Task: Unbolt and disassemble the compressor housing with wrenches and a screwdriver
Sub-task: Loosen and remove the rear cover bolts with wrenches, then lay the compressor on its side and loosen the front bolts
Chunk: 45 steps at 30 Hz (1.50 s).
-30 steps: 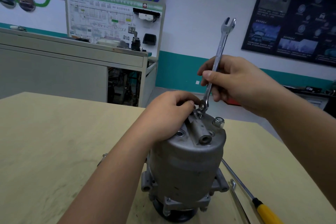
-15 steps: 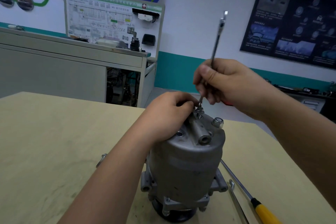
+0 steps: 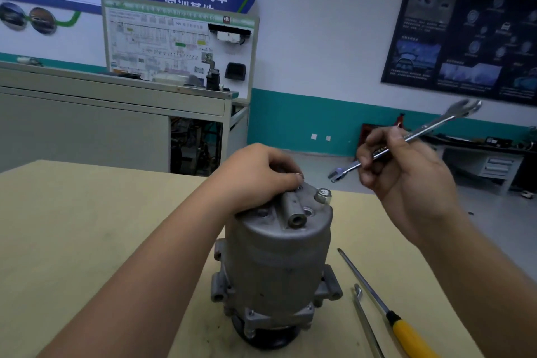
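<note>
A grey cast compressor housing (image 3: 276,264) stands upright on the tan table (image 3: 87,241). My left hand (image 3: 258,177) rests on its top, fingertips curled at a small bolt near the far rim. A hex bolt (image 3: 323,195) sticks up at the top's right edge, beside a short tube port (image 3: 294,209). My right hand (image 3: 404,166) grips a silver combination wrench (image 3: 418,134) in the air to the right of the housing, slanted, its lower end clear of the housing top.
A yellow-handled screwdriver (image 3: 386,308) and a second wrench (image 3: 366,322) lie on the table right of the housing. Behind the table stand a grey workbench (image 3: 116,102) with a display board (image 3: 180,43), and another bench (image 3: 494,160) at far right.
My right hand has lifted the wrench off the bolt at the housing top and swung it right, from nearly upright to a slant. My left hand stays on the housing top.
</note>
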### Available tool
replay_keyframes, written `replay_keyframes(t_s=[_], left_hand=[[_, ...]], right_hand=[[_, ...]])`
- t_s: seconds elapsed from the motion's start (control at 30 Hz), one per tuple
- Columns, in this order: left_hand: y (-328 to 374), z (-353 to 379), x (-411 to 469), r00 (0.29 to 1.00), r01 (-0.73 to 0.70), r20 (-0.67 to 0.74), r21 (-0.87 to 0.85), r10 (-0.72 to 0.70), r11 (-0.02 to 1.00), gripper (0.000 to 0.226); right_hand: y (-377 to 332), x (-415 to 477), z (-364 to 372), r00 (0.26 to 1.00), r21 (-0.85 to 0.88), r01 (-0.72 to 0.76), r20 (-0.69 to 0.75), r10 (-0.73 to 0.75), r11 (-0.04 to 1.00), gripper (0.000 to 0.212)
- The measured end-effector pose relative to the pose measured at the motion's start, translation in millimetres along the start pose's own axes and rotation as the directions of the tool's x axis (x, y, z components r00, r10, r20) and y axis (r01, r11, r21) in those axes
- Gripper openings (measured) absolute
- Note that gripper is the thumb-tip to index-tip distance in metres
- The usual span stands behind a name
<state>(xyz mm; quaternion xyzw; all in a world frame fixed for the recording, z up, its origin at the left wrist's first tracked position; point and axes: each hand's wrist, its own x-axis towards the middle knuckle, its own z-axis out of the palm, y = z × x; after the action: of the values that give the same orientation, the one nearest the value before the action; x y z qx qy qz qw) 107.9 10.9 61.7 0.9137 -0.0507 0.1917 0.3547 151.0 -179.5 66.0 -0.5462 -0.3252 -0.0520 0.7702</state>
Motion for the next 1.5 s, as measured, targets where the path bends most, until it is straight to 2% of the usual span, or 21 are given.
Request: replay_keyframes(t_s=[0.1, 0.33, 0.47, 0.53, 0.63, 0.73, 0.83, 0.9, 1.0, 1.13, 1.33, 1.5], left_hand=[[6, -6, 4, 1.000, 0.022, 0.005, 0.058, -0.022, 0.998, 0.007], [17, -15, -3, 0.979, 0.066, -0.184, -0.147, -0.093, 0.987, 0.013], [10, -36, -23, 0.923, 0.068, -0.347, -0.284, -0.168, 0.956, 0.018], [-7, -43, -39, 0.877, 0.102, -0.425, -0.295, -0.226, 0.950, 0.022], [-49, -40, -68, 0.820, 0.289, -0.467, -0.160, -0.330, 0.944, 0.028], [-96, -25, -96, 0.819, 0.488, -0.321, -0.049, -0.476, 0.871, 0.036], [-134, -9, -111, 0.796, 0.597, -0.194, 0.098, -0.573, 0.796, 0.038], [-149, 0, -112, 0.778, 0.628, -0.178, 0.190, -0.602, 0.755, 0.040], [-163, 6, -105, 0.751, 0.660, -0.262, 0.270, -0.606, 0.701, 0.039], [-179, 6, -99, 0.738, 0.674, -0.359, 0.337, -0.572, 0.658, 0.024], [-196, 11, -84, 0.724, 0.686, -0.387, 0.315, -0.571, 0.656, 0.028], [-203, 12, -77, 0.701, 0.703, -0.411, 0.260, -0.584, 0.661, 0.029]], right_hand=[[10, -23, -12, 0.995, 0.109, -0.045, -0.087, 0.055, 0.993, 0.027], [47, -72, -16, 0.956, 0.291, -0.165, -0.187, 0.225, 0.943, 0.030], [56, -89, -24, 0.946, 0.311, -0.192, -0.193, 0.260, 0.931, 0.032], [63, -97, -25, 0.946, 0.274, -0.218, -0.178, 0.272, 0.937, 0.033], [77, -109, -24, 0.939, 0.222, -0.268, -0.158, 0.306, 0.937, 0.033], [86, -110, -26, 0.921, 0.187, -0.316, -0.174, 0.347, 0.930, 0.027], [92, -108, -31, 0.887, 0.203, -0.372, -0.210, 0.411, 0.906, 0.020], [97, -110, -33, 0.859, 0.221, -0.416, -0.222, 0.461, 0.882, 0.016], [101, -115, -35, 0.830, 0.212, -0.472, -0.221, 0.512, 0.856, 0.012], [108, -118, -31, 0.791, 0.145, -0.547, -0.233, 0.565, 0.825, 0.011], [114, -116, -29, 0.760, -0.063, -0.639, -0.204, 0.617, 0.767, 0.010], [111, -118, -26, 0.721, -0.102, -0.690, -0.183, 0.668, 0.717, 0.008]])
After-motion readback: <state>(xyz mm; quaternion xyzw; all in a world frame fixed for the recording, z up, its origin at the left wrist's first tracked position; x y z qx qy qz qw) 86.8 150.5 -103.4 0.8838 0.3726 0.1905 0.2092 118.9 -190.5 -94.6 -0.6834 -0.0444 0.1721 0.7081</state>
